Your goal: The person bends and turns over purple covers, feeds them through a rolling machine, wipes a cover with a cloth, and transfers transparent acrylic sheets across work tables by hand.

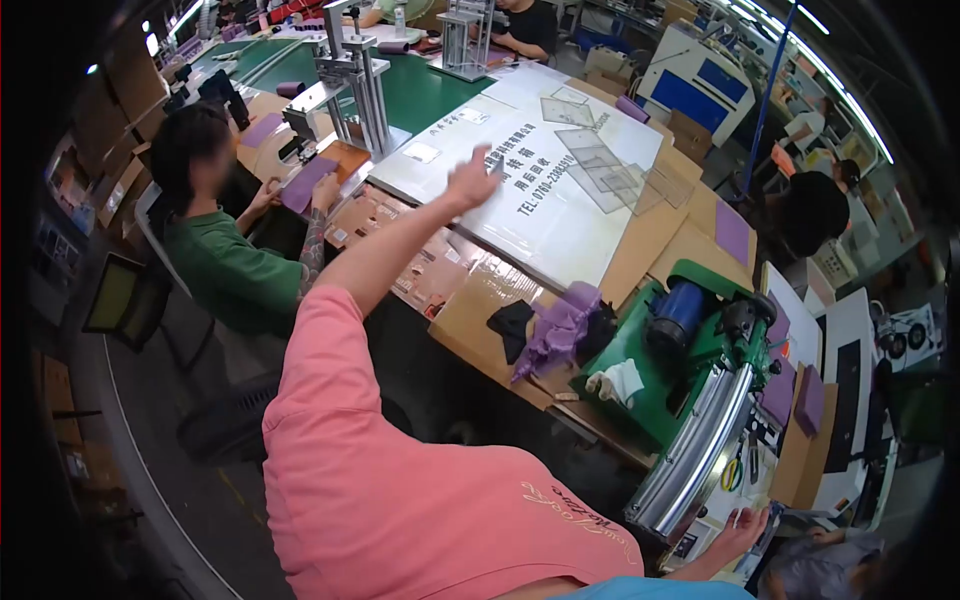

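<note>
White board (pixel 535 240): smooth, faintly glossy face; clear sheets (pixel 597 168) on it look like smooth plastic or glass. The long rail (pixel 712 440) is bright, polished metal. Motor (pixel 680 315) housing appears glossy-painted, cardboard (pixel 485 325) matt.

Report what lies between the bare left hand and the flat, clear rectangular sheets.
In the head view, black printed lettering on the flat white board lies between the left hand and the sheets.
</note>
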### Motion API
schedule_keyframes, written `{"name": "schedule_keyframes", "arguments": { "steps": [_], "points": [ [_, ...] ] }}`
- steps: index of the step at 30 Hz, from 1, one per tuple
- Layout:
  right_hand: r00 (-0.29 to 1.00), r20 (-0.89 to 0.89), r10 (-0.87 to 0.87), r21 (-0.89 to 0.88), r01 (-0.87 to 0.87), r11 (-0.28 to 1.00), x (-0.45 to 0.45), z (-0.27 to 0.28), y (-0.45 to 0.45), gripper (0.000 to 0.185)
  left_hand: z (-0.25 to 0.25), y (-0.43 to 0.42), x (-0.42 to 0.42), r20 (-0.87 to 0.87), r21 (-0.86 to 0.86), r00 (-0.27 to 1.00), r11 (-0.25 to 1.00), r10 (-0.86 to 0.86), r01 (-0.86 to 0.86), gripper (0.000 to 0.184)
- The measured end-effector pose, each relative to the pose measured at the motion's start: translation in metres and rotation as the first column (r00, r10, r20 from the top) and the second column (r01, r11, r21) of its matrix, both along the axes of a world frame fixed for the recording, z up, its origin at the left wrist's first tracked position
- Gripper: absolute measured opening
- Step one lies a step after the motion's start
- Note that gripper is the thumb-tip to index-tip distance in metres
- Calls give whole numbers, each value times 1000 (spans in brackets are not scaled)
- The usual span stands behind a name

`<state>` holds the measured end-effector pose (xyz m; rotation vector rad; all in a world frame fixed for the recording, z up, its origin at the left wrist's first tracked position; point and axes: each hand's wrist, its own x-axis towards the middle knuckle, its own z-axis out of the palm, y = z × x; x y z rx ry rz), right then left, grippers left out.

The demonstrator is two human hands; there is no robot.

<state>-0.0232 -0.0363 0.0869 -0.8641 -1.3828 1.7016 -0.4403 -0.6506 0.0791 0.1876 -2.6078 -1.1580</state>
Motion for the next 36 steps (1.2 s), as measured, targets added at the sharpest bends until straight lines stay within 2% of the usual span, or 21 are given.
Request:
{"name": "schedule_keyframes", "arguments": {
  "steps": [1, 2, 3, 4, 5, 6, 9, 10, 11, 13, 14, 15, 17, 21, 24, 26, 29, 31, 33, 34, 36],
  "points": [
    [1000, 11, -6, 11, 6, 1000, 3, 5, -5, 40, 6, -15, -9, -102, -260, 992, 965, -67, 39, 42],
    [999, 25, -21, 24, 20, 1000, 5, 8, -7, 40, 11, -30, -17, -212, -503, 969, 864, -127, 4, 42],
    [1000, 17, -11, 39, 10, 999, 11, 9, -7, 40, -1, -50, -27, -390, -567, 880, 823, -271, 2, 45],
    [1000, 13, -18, 51, 18, 999, 24, 6, -6, 40, -20, -72, -40, -536, -622, 731, 783, -422, -4, 48],
    [999, 0, -39, 37, 39, 999, 29, 12, -17, 42, -57, -104, -56, -403, -647, 829, 761, -389, 43, 47],
    [998, -13, -59, 24, 60, 998, 32, 18, -28, 43, -46, -107, -33, -224, -645, 895, 747, -385, 161, 47],
    [982, 34, -186, 28, 185, 982, 42, 28, -50, 44, -129, -150, -44, 131, -755, 969, 613, -208, 234, 44],
    [989, 15, -148, 73, 146, 987, 45, 30, -61, 44, -158, -158, -46, 221, -805, 967, 536, -128, 255, 43],
    [982, -14, -189, 78, 189, 979, 47, 27, -61, 45, -181, -162, -50, 273, -850, 959, 449, -73, 276, 42],
    [976, 10, -219, 61, 218, 974, 42, 36, -78, 43, -208, -161, -55, 215, -902, 972, 361, -100, 237, 40],
    [973, 7, -229, 71, 228, 971, 43, 36, -82, 41, -200, -143, -45, 12, -858, 981, 502, -194, 110, 35],
    [966, 44, -255, 133, 247, 960, 42, 37, -88, 39, -178, -119, -31, 3, -820, 982, 561, -191, 112, 36],
    [976, 25, -217, 140, 212, 967, 49, 30, -87, 35, -162, -96, -22, -16, -787, 968, 601, -249, 141, 39],
    [980, 41, -193, 51, 190, 980, 76, 11, -81, 32, -148, -68, -10, -48, -691, 970, 709, -239, 141, 26],
    [983, 57, -177, -15, 178, 984, 103, -7, -70, 29, -147, -36, 17, -82, -587, 968, 796, -237, 145, 32],
    [984, 42, -174, -47, 175, 983, 118, -14, -63, 28, -104, 24, 82, -9, -448, 985, 881, -173, 151, 33],
    [979, 30, -200, -102, 202, 974, 135, -23, -43, 29, -127, 60, 129, -129, -384, 964, 908, -233, 168, 34],
    [983, 30, -179, -110, 181, 977, 140, -20, -28, 31, -92, 114, 185, 179, -531, 981, 833, -68, 155, 37],
    [994, -27, -102, -95, 99, 991, 140, -10, -16, 31, -213, 84, 167, -113, -419, 946, 878, -304, 232, 44],
    [997, -60, -42, -81, 37, 996, 138, -3, -11, 32, -218, 102, 186, -154, -334, 922, 897, -355, 289, 47],
    [992, -103, 76, -61, -83, 995, 133, 16, -4, 33, -180, 156, 241, -94, -188, 923, 917, -374, 352, 53]
  ]
}}
